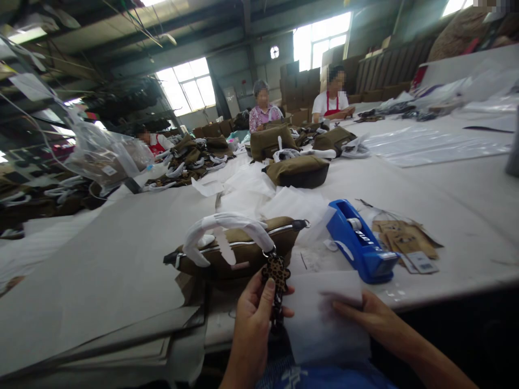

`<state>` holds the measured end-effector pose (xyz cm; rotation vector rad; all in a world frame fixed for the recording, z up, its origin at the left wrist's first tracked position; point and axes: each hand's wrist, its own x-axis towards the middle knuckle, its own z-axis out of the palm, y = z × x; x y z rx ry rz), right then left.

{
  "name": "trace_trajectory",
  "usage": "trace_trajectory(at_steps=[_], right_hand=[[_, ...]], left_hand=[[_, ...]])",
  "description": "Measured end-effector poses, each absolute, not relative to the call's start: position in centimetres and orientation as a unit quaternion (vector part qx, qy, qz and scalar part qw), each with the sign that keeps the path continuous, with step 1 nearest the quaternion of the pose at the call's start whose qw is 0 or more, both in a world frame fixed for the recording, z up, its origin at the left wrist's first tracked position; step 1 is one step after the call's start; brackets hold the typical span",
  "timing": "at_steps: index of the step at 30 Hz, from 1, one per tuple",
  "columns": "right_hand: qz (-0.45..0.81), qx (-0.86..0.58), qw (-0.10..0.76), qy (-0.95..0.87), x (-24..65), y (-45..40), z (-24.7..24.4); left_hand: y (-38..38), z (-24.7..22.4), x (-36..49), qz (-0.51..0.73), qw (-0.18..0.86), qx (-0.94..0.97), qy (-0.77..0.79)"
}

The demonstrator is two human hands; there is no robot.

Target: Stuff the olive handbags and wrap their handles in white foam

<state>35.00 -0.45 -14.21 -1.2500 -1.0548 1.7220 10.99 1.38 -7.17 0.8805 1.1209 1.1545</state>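
An olive-brown zipped bag lies on the table, its handle wrapped in white material. My left hand pinches a leopard-print flower-shaped charm that hangs from a ring at the handle's right end. A dark strap dangles below the charm, partly behind my fingers. My right hand grips the right side of a thin white translucent sheet, with some fingers hidden behind it. The sheet is just right of the charm, at the table's front edge.
A blue tape dispenser stands right of the bag, beside brown tags. Behind are white sheets and more olive bags. Brown bags are piled at the left. Several people sit or stand around the far side.
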Motion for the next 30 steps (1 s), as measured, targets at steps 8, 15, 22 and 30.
trace_trajectory(at_steps=[8,15,22,30], right_hand=[[0.676,-0.423,0.358,-0.486,31.3,3.4,-13.4],[0.672,-0.369,0.391,-0.511,28.6,5.9,-11.3],[0.634,-0.397,0.383,-0.542,29.0,5.2,-11.5],[0.516,-0.451,0.406,-0.604,28.0,5.3,-10.2]], left_hand=[[0.7,-6.5,11.6,0.508,0.618,0.359,0.48],[0.8,-8.6,11.5,0.519,0.575,0.37,0.513],[1.3,-10.7,10.9,0.463,0.503,0.481,0.55],[1.6,-10.6,10.6,0.42,0.447,0.534,0.582]])
